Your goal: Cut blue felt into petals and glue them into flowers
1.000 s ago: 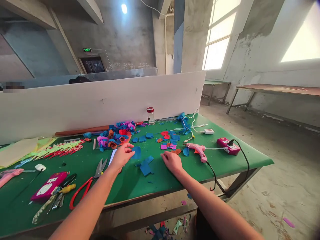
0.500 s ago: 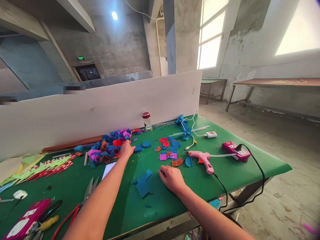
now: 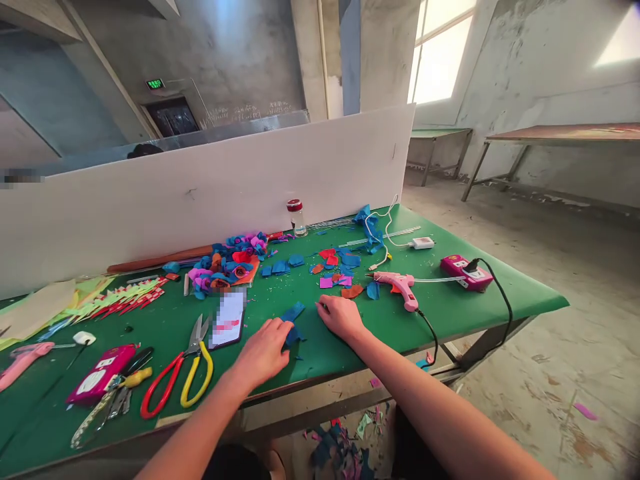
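My left hand (image 3: 265, 348) lies palm down near the front edge of the green table, fingers laid out over blue paper pieces (image 3: 294, 319) that it partly covers. To its right, my right hand (image 3: 341, 316) rests on the tabletop with curled fingers; whatever may be inside them is hidden. Just beyond the right hand lie purple paper squares (image 3: 336, 282) and an orange paper petal (image 3: 352, 292). A pink glue gun (image 3: 397, 285) with a clear glue stick lies to the right. Beside the left hand is a phone (image 3: 228, 319) with a lit screen.
Red-and-yellow-handled scissors (image 3: 193, 360) and a magenta power socket (image 3: 103, 375) lie at left. Paper flowers (image 3: 225, 267) are heaped behind the phone. A red-lidded jar (image 3: 297, 219) stands by the white board (image 3: 250, 193). Another magenta socket (image 3: 466, 272) sits at right.
My left hand has drawn back from the paper flower heap to the blue paper pieces near the front edge, uncovering the phone and scissors. My right hand stays in place. The view has tilted down.
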Tool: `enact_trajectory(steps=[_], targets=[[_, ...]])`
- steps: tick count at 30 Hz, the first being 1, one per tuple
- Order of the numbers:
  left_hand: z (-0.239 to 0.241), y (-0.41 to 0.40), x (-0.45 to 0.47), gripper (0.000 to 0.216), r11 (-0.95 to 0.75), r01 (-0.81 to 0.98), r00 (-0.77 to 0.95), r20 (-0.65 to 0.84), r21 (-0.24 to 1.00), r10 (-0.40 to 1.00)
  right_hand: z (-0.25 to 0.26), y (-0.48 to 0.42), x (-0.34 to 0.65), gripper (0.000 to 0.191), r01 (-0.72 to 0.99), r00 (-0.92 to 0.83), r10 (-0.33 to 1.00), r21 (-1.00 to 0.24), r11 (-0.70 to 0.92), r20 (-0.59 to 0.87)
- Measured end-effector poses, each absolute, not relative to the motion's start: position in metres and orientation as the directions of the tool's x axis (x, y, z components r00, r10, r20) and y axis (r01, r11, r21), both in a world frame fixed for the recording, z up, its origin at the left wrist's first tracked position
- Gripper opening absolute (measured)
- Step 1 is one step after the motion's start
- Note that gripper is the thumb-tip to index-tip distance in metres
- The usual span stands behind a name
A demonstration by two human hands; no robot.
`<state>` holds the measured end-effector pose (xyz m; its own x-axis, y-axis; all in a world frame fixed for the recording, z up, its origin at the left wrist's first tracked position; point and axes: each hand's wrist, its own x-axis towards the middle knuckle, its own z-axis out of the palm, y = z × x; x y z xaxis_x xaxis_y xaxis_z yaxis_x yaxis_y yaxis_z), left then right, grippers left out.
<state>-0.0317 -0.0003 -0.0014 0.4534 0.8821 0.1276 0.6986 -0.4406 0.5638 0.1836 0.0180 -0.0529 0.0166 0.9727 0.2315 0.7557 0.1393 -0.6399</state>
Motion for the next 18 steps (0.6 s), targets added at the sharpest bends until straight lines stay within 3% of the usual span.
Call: enact_trajectory(steps=[2, 4, 7, 10, 12, 15, 18], targets=[[-0.013, -0.008, -0.027, 0.016, -0.276, 0.561, 0.225, 0.177, 0.78, 0.958, -0.051, 0.019, 0.185, 0.019, 0.697, 0.049, 0.969, -0.703, 0.141, 0.243], [-0.016, -0.009, -0.023, 0.008, -0.188, 0.439, 0.082, 0.17, 0.878, 0.982, -0.048, 0.017, 0.186, 0.021, 0.611, 0.093, 0.962, -0.778, 0.148, 0.257], [-0.007, -0.016, -0.023, 0.021, -0.127, 0.284, -0.009, 0.135, 0.95, 0.991, -0.043, 0.005, 0.183, 0.036, 0.416, 0.178, 0.952, -0.896, 0.158, 0.251], [0.002, -0.034, -0.026, 0.038, -0.072, 0.071, -0.012, 0.073, 0.995, 0.997, -0.04, -0.023, 0.173, 0.056, 0.187, 0.194, 0.964, -0.972, 0.146, 0.182], [0.003, -0.049, -0.027, 0.04, -0.031, -0.032, 0.022, 0.032, 0.999, 0.999, -0.037, -0.046, 0.165, 0.058, -0.053, 0.113, 0.991, -0.996, 0.077, 0.071], [0.001, -0.067, -0.022, 0.034, 0.067, -0.181, 0.104, -0.049, 0.981, 0.993, -0.029, -0.075, 0.156, 0.051, -0.429, -0.131, 0.986, -0.89, -0.153, -0.106], [-0.001, -0.079, -0.016, 0.03, 0.124, -0.264, 0.179, -0.078, 0.957, 0.981, -0.02, -0.091, 0.152, 0.045, -0.46, -0.116, 0.992, -0.882, -0.106, -0.059]])
